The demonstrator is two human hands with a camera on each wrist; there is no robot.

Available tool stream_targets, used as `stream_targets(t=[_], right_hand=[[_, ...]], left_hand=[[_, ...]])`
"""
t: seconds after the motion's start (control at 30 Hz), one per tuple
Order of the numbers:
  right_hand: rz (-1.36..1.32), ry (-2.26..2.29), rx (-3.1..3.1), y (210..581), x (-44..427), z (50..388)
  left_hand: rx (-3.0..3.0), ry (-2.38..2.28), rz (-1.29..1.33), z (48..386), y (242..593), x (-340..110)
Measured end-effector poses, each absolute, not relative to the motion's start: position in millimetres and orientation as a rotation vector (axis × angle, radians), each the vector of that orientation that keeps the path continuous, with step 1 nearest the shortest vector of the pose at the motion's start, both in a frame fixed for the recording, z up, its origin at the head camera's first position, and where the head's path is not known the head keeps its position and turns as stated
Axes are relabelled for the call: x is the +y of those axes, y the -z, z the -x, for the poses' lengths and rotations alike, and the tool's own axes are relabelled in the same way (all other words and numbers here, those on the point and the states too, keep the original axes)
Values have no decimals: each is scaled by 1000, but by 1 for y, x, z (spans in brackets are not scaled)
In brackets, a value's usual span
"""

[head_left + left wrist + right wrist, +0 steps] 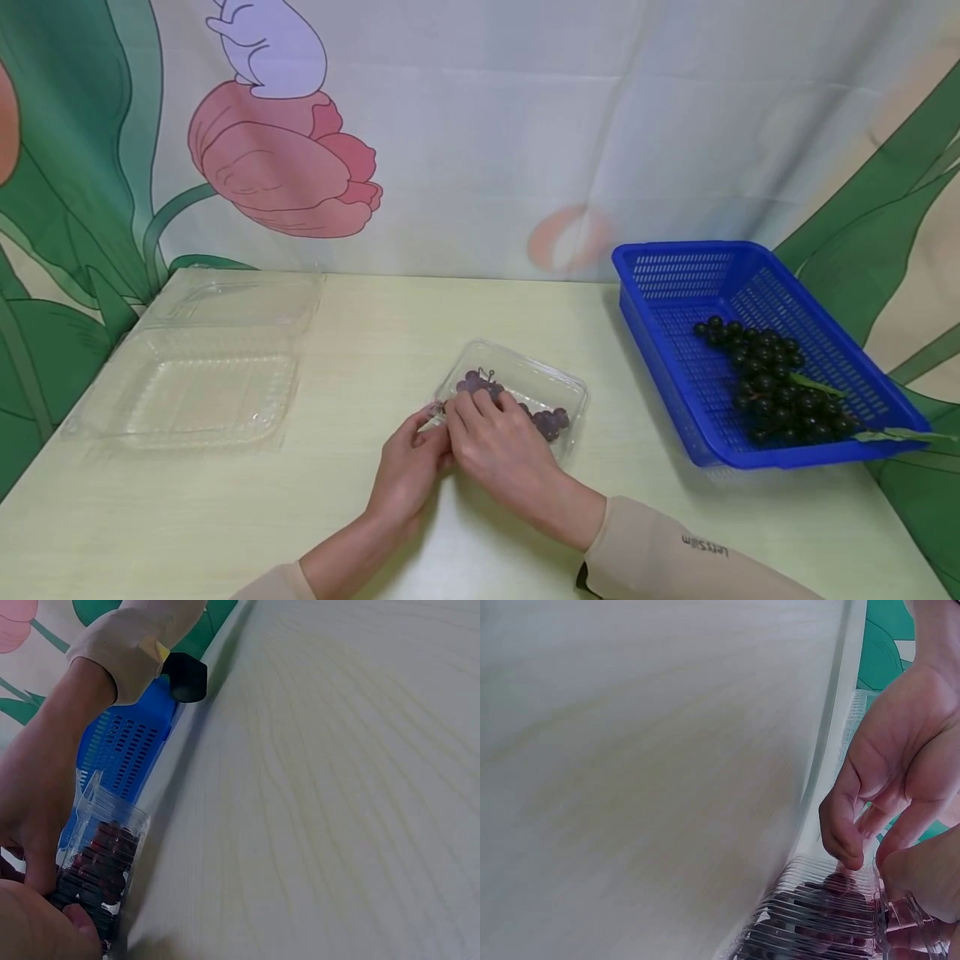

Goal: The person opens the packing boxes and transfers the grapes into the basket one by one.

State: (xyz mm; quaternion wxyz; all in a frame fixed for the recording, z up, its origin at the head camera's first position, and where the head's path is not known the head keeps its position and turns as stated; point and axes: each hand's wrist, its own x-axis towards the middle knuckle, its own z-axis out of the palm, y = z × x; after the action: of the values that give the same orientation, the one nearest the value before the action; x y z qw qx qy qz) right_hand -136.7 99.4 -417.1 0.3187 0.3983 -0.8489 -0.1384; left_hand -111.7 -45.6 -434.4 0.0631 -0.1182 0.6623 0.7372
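A small clear plastic box (572, 390) with dark purple grapes (551, 423) lies at a slant in the middle of the table. At its near left end, my left hand (408, 467) pinches the edge between thumb and bent fingers. My right hand (498, 446) reaches over the same end, fingers bent across the rim, and hides part of the grapes. From the right wrist view, the ribbed side of the box (817, 900) shows grapes pressed behind it. The left wrist view has both hands close together at the box's end. How the lid sits is unclear.
To the right stands a blue perforated basket (660, 392) holding a bunch of blackish grapes (772, 375) with green leaves. An opened clear clamshell box (210, 396) lies at the left. Behind the table (360, 333) hangs a printed cloth (465, 158).
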Motion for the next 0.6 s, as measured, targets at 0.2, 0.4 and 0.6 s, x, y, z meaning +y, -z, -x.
stream_targets(t=[0.2, 0.4, 0.6], right_hand=[[-1057, 384, -2232, 417, 99, 137], [-1063, 389, -2248, 416, 99, 137], [-1062, 407, -2221, 417, 101, 136]], left_hand=[[2015, -2222, 353, 113, 435, -47], [2039, -2201, 305, 115, 435, -50], [1996, -2233, 317, 118, 435, -54]])
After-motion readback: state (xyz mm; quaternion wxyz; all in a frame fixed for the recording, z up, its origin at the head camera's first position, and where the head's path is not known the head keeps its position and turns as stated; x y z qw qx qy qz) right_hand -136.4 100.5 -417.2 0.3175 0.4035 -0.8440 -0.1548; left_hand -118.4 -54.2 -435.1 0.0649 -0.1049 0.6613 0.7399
